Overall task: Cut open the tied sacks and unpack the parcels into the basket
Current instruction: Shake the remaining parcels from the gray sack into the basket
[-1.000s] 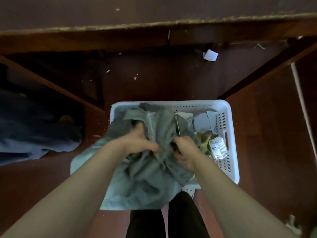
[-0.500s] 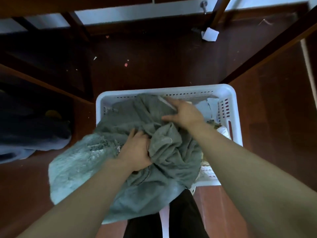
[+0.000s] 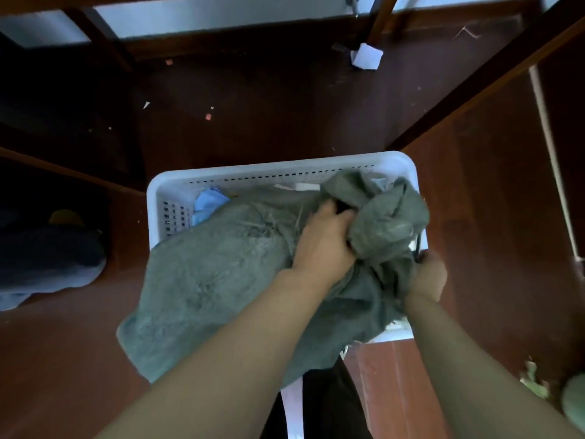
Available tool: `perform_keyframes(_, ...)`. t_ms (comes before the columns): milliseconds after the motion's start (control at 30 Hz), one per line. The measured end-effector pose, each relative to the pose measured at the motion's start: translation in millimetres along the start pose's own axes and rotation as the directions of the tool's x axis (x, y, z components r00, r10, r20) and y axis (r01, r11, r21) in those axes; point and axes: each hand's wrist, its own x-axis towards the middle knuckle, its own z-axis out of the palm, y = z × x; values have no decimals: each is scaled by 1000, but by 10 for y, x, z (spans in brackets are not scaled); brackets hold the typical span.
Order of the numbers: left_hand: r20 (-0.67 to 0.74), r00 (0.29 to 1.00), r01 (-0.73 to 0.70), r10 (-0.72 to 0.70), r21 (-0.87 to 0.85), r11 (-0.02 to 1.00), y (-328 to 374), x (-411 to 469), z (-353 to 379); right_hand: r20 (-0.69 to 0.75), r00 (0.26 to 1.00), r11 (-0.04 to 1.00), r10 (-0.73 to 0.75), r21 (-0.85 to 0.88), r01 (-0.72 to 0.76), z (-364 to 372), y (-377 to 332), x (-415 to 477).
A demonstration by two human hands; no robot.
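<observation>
Grey-green sack (image 3: pixel 215 280) lies draped over the white basket (image 3: pixel 253 172) at frame centre, spilling past its near rim. The left hand (image 3: pixel 326 245) clutches a bunched fold, fingers curled; the right hand (image 3: pixel 427 277) clamps cloth at the basket's right rim.

No legible text, number or brand is recorded. The white basket (image 3: pixel 278 168) and grey-green sack (image 3: pixel 221 274) show plain surfaces. The paper scrap (image 3: pixel 367 57) is too blurred to read.

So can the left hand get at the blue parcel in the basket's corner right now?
Probably yes, once freed: the blue parcel lies mostly uncovered beyond the sack, but the left hand is gripping that cloth.
</observation>
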Motion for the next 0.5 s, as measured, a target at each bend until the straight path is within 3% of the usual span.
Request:
perform_keyframes(67, -167, 984, -68, 54, -82, 994, 97, 134, -133, -188, 979, 915, -82, 375, 149, 14, -214, -30)
perform_keyframes(100, -241, 969, -89, 57, -122, 989, 90, 167, -193, -254, 961, 861, -111, 459, 221, 13, -334, -64)
perform_keyframes(167, -236, 972, -16, -7, -95, 995, -29, 118, -252, -232, 963, 857, -136, 460, 232, 47, -471, -60)
perform_keyframes(267, -60, 975, 218, -213, 112, 969, -280, -14, -233, -106, 994, 942, -14, 332, 48, 89, -477, 26)
perform_keyframes(367, -153, 971, 175, -182, -56, 983, -216, -10, -210, -112, 983, 877, -144, 446, 180, 23, -759, 59)
perform_keyframes(433, -191, 967, 159, -169, -65, 985, -182, 33, -173, -35, 991, 895, -130, 427, 132, 53, -855, 106)
perform_keyframes(500, -180, 953, 232, -242, -76, 970, -209, 45, -182, 38, 998, 864, -55, 502, 29, 16, -916, 64)
